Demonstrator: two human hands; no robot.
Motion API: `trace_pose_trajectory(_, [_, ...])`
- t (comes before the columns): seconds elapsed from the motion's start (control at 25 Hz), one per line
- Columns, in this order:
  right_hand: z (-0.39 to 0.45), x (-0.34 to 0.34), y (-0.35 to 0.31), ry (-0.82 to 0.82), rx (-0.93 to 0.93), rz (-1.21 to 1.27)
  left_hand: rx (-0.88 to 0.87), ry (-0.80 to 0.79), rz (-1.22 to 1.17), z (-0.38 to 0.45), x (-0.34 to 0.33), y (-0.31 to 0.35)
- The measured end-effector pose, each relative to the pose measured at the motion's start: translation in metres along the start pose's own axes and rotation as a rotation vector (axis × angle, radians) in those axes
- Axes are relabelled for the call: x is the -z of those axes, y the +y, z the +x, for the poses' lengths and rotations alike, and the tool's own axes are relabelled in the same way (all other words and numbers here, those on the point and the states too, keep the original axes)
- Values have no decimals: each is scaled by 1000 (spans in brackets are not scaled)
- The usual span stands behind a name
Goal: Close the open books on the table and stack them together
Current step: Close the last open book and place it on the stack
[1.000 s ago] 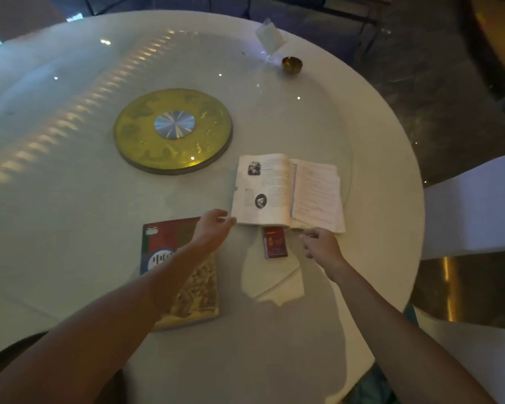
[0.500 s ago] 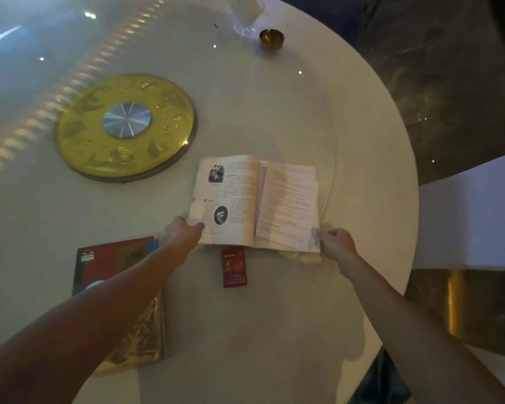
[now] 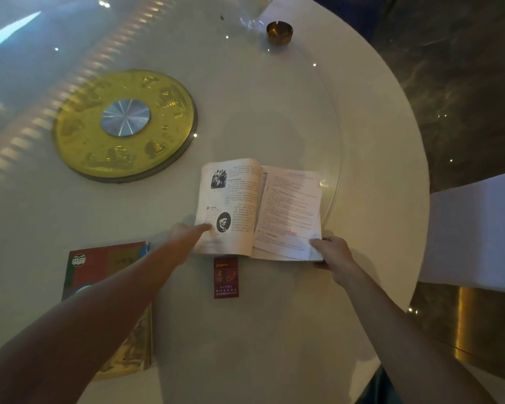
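The open book (image 3: 260,209) lies flat, spine running away from me, its right page near the table (image 3: 391,141) edge. My left hand (image 3: 185,236) presses a pointed finger on its left page; my right hand (image 3: 331,252) pinches the lower right corner. A closed book (image 3: 105,269) lies left of it, a red pack (image 3: 226,277) just below.

Both bare forearms outstretched, left hand (image 3: 187,233) flat (fingers extended), right hand (image 3: 333,252) in a pinching grip
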State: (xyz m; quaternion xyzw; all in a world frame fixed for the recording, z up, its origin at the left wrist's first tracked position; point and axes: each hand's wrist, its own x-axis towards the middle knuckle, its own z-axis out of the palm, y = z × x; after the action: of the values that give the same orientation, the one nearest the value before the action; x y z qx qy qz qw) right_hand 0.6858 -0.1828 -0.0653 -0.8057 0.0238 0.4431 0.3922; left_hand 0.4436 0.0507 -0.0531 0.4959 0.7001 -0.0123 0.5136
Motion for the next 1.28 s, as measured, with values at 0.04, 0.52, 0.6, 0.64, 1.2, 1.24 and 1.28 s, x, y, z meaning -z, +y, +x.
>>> trace_pose_trajectory(0.04, [-2,0,-2,-9,4,3,-12,4,-13,-2,-1,0])
trace_pose_trajectory(0.52, [-15,5,-27,-156,187,58,-499,-411,-117,-76,-33,62])
trace_pose_trajectory(0.6, [-18,3,-33,-174,201,97,-565,-453,-67,-85,-51,65])
trace_pose_trajectory(0.64, [-18,2,-34,-173,209,123,-574,-445,-62,-88,-60,65])
trace_pose_trajectory(1.2, [-20,-28,-42,-94,115,112,-455,-468,-51,-89,-83,26])
trace_pose_trajectory(1.24, [-24,-27,-47,-79,138,102,-460,-404,-66,-86,-76,26])
trace_pose_trajectory(1.28, [-26,-26,-51,-71,170,111,-459,-339,-70,-82,-69,25])
